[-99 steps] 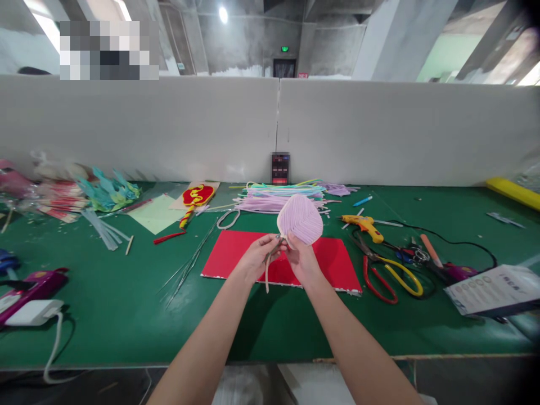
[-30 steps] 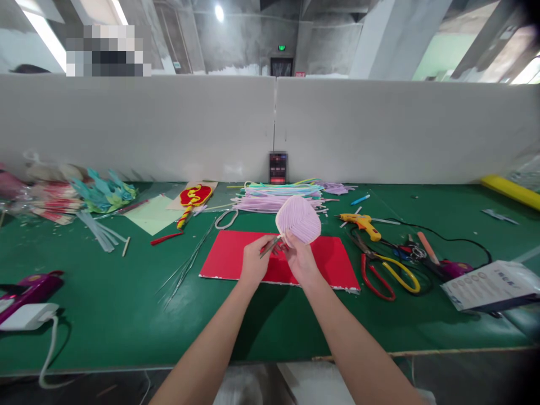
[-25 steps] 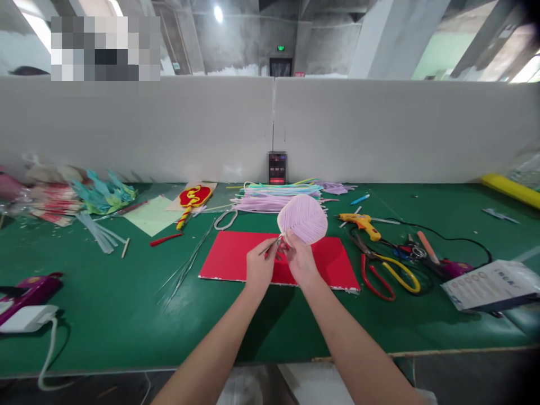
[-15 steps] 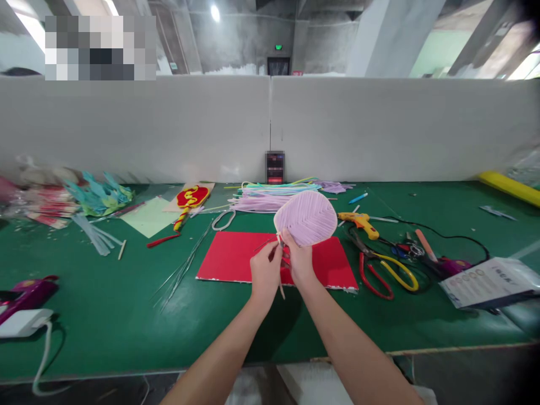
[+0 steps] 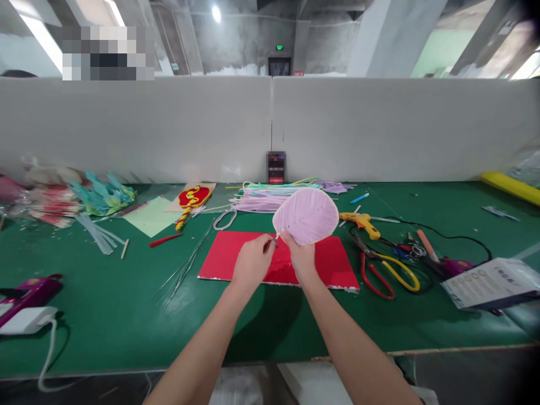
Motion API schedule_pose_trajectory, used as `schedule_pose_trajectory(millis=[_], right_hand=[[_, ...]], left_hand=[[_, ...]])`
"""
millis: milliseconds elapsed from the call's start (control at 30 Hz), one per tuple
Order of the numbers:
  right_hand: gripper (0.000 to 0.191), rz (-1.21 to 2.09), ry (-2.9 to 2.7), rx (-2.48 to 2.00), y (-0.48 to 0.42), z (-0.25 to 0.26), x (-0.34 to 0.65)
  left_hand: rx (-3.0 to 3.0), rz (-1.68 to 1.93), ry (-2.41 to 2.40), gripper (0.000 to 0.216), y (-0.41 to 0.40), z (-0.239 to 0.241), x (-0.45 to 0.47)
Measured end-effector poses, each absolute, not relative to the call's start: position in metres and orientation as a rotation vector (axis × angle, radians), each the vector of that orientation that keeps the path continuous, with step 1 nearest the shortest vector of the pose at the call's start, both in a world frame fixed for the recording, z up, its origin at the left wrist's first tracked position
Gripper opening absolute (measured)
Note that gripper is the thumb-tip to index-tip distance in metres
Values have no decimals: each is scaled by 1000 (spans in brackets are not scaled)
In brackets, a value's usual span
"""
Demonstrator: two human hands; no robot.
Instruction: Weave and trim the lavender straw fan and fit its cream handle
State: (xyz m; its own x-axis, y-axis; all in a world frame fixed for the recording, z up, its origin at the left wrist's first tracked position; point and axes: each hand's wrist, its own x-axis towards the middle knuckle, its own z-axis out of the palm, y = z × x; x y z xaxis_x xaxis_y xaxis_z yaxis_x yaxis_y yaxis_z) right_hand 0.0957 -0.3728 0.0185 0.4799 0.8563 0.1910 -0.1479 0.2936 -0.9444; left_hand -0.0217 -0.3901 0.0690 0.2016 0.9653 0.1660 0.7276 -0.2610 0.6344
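Note:
A lilac fan-shaped panel (image 5: 307, 218) of ribbed pipe cleaners with a cream rim is held up over a red board (image 5: 223, 253). My right hand (image 5: 301, 259) is closed on its lower left edge, the thumb lying against the front. Just left of that, my left hand (image 5: 255, 256) pinches beside the short pale stub at the panel's base. What lies between its fingertips is mostly hidden; only a small dark bit shows. Behind the panel lies a bundle of lilac and mint pipe cleaners (image 5: 257, 201).
Thin wires (image 5: 185, 270) and a white loop (image 5: 225, 220) lie left of the board. Further left is a red and yellow fan (image 5: 194, 197). To the right are a yellow glue gun (image 5: 363, 223), pliers (image 5: 379, 270) with red and yellow handles, and a white box (image 5: 491, 281).
My left hand has moved slightly left, its back turned more upward. The pale strip that hung below my hands no longer shows. The panel stays in my right hand, turned slightly.

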Motion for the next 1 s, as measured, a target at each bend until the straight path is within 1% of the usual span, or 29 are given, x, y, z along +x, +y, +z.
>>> schedule_pose_trajectory(millis=[133,267,500,667,733,867,1000], right_hand=[[47,843,-883,-1038,-372,17,95],[43,904,-922,-1000,-374,18,93],[39,1137,-739,-811,-374,18,91],[22,1235,-651,-735,-374,17,89],[18,1264,-624,-724,-375,17,89],[23,1303,-589,-748,-376,19,90],[29,1320,-571,-821,-378,19,87]], left_hand=[[2311,634,1595,24,-381,75,-40],[2359,626,1481,23,-373,75,-56],[2068,806,1175,19,-362,62,-65],[1767,969,1077,21,-362,46,-53],[1653,1043,1045,22,-365,37,-42],[1553,1145,1080,18,-376,23,-18],[1464,1224,1166,22,-389,17,-2]])
